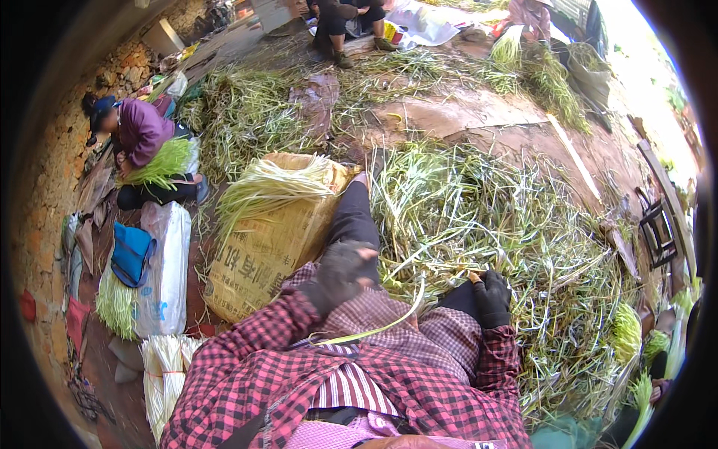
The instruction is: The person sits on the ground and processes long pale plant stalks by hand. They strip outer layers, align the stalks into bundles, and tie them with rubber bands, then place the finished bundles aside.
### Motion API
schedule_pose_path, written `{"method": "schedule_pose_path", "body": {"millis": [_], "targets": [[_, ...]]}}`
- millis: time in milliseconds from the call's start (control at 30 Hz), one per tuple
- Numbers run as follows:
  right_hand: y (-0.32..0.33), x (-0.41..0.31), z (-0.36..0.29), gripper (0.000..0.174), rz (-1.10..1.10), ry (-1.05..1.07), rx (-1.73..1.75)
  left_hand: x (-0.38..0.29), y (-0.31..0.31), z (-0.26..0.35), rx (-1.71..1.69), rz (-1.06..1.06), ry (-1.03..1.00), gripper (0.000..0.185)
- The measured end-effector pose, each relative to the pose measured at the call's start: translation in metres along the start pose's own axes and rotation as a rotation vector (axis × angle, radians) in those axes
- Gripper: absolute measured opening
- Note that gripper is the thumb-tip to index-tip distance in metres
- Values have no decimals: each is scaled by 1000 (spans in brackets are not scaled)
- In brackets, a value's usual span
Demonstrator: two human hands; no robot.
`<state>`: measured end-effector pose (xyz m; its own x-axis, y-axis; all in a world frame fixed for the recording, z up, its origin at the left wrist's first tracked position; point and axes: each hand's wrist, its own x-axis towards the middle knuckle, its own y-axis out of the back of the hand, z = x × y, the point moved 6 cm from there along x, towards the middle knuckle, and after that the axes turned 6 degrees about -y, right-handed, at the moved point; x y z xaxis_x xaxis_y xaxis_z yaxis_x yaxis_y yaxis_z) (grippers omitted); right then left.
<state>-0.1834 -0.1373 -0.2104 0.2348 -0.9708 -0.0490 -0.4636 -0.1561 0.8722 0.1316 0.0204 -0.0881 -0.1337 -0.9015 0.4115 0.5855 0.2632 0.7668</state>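
My left hand point(345, 275), in a dark fingerless glove and blurred by motion, is over my lap. Its bare thumb and a fingertip stand apart, with nothing visible between them. Beside my right knee is my right hand point(492, 297), also gloved, at the near edge of a heap of leafy trimmings point(482, 213). Its fingers are partly hidden, so whether it grips a stem is unclear. A single pale-green leaf point(387, 332) curves across my checked apron. To the left, a bunch of pale-green chive-like stalks point(275, 188) lies on a yellow printed sack point(252, 269).
Tied pale stalks point(162, 381) stand at lower left, near a white plastic bag point(165, 264) and a blue pouch point(133, 255). A person in purple point(145, 132) holds greens at left. Other people sit farther back. A dark metal frame point(656, 227) is at right.
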Motion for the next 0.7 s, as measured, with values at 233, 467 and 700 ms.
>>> {"method": "schedule_pose_path", "body": {"millis": [233, 467, 700], "targets": [[1, 3, 7, 37, -38, -105, 118, 21, -97, 5, -166, -455, -124, 51], [1, 8, 10, 32, -44, -103, 245, 22, -121, 3, -135, -527, -168, 50], [-10, 11, 19, 22, -149, -213, 411, 2, -89, -3, -373, -151, -127, 43]]}}
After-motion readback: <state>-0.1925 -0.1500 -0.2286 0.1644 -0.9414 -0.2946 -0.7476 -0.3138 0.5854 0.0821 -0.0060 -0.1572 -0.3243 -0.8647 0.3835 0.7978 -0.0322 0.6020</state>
